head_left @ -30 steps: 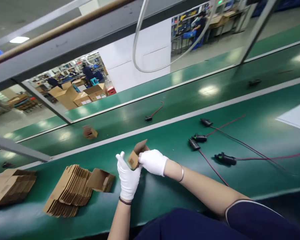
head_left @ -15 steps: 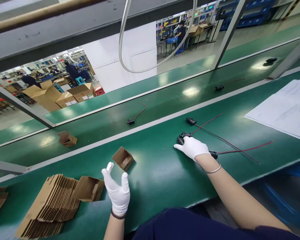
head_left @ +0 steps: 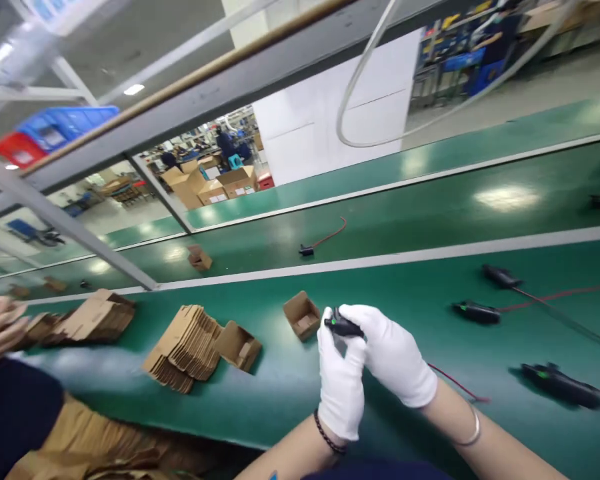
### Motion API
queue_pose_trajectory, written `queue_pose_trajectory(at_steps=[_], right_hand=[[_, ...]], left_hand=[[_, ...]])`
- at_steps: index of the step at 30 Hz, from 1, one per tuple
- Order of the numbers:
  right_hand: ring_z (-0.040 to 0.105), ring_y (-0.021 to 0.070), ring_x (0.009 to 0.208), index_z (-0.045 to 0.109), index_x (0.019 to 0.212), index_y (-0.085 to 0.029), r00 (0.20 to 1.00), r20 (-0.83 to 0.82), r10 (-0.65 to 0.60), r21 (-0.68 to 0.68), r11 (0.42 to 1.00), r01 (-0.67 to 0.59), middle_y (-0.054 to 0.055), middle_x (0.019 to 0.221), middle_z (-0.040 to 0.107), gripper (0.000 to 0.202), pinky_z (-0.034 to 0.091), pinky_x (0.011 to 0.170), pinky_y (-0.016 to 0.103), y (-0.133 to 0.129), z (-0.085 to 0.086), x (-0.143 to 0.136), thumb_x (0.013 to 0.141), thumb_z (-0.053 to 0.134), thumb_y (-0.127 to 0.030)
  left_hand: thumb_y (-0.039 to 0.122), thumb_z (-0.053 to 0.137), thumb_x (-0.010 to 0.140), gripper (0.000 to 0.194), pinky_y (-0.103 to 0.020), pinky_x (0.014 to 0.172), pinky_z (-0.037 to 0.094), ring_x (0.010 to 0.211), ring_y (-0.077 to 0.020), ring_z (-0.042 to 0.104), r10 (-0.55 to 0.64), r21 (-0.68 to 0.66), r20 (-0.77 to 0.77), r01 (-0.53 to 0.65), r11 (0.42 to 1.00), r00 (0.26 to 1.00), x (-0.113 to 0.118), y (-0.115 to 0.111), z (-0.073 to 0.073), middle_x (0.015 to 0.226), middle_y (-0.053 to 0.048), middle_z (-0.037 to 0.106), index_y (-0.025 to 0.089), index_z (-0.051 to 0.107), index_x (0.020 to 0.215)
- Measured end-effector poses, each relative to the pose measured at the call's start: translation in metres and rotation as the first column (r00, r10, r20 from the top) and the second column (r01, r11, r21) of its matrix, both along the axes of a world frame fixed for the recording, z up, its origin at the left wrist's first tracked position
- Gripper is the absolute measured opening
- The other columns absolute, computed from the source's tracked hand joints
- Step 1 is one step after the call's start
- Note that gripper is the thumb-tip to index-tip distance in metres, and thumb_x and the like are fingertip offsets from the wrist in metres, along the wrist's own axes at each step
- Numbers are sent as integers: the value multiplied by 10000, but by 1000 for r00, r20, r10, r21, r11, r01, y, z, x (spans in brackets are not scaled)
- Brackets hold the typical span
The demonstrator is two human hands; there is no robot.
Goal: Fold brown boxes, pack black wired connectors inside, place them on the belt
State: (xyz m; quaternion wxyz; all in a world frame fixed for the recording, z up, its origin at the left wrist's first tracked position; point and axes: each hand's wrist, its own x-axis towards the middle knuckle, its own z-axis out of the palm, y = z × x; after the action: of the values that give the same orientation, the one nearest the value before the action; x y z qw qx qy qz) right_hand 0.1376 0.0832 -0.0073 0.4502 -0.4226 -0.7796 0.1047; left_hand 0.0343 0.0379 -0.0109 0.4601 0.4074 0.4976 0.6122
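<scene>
Both hands wear white gloves and meet at the middle of the green bench. Between them is a black device [head_left: 345, 325] with a small green spot. My left hand [head_left: 341, 383] pinches it from the left and below, and my right hand [head_left: 393, 353] grips its right end. A red wire [head_left: 460, 383] shows beyond my right wrist. Just left of the hands an open small brown box [head_left: 301, 316] stands on the bench. Another open box [head_left: 239, 346] leans by a stack of folded cartons [head_left: 185, 347]. Three black devices with wires, one of them here [head_left: 563, 385], lie to the right.
A co-worker's hands [head_left: 0, 327] are at the far left, near more folded cartons [head_left: 97, 317]. Behind a pale rail [head_left: 380, 259], a wired black device [head_left: 307, 250] and a small box [head_left: 199, 258] lie on the green belt. A metal post [head_left: 80, 227] rises at left.
The view has swung left. My right hand has picked up a black device and brought it to my left hand, which has closed on it. A co-worker's hands have come into view.
</scene>
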Motion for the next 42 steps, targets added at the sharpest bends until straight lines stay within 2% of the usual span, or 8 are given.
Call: queue_pose_trajectory(at_steps=[5,11,17,24,29,34,38,42], right_hand=[[637,221,891,596,1155,-239,995,83,49,43,998,-53,87,1048,660,345,528,758,349,-1,11,-13,887,471,-416],[565,138,571,669,905,-246,915,344,210,97,961,-257,30,708,647,298,399,500,249,-8,17,-8,929,374,-278],[565,146,578,683,912,-271,924,310,225,100,958,-267,24,710,653,298,389,515,262,2,43,2,932,393,-334],[658,183,815,667,976,-266,985,-28,169,-254,952,-171,6,894,710,251,521,737,311,29,49,-1,853,470,-361],[653,182,787,653,847,-238,994,-64,90,-226,969,-102,9,836,702,181,515,708,298,25,40,-18,823,500,-332],[634,168,806,671,819,-238,996,44,75,-142,987,-68,15,875,692,178,484,705,272,24,42,-24,836,506,-301],[615,154,747,693,825,-253,945,276,175,-130,981,-144,9,843,680,224,431,618,245,23,36,-25,875,477,-278],[602,156,729,686,942,-256,888,414,198,-52,980,-194,31,851,668,224,381,579,241,14,26,-24,896,467,-262]], left_hand=[[456,648,771,461,-356,906,484,1052,-206,591,90,19,344,-103,995,935,-33,17,22,1158,-90,580,214,518,1141],[409,590,823,305,-307,771,503,895,-157,611,-29,-52,560,70,996,828,-61,20,35,1112,-89,591,197,593,1043],[457,677,760,441,-190,564,405,609,-56,513,-175,-6,366,191,982,914,-64,16,22,856,-14,601,206,564,1105],[637,712,602,715,-198,438,292,488,-61,465,-468,8,249,482,876,848,-68,1,22,757,-36,616,162,591,1123],[207,763,602,1035,-242,574,422,586,-98,512,-546,-134,56,549,825,836,-70,0,34,685,35,573,222,186,1461],[103,646,621,1154,-226,544,402,576,-90,488,-554,-178,28,549,817,832,-65,-5,35,708,53,548,221,-143,1454],[128,672,631,917,-259,668,437,659,-94,512,-395,-63,4,394,917,919,-66,-5,29,752,44,535,239,222,1423],[220,705,649,345,-278,819,439,834,-122,556,-82,62,140,74,995,987,-74,3,23,890,0,568,202,568,965]])
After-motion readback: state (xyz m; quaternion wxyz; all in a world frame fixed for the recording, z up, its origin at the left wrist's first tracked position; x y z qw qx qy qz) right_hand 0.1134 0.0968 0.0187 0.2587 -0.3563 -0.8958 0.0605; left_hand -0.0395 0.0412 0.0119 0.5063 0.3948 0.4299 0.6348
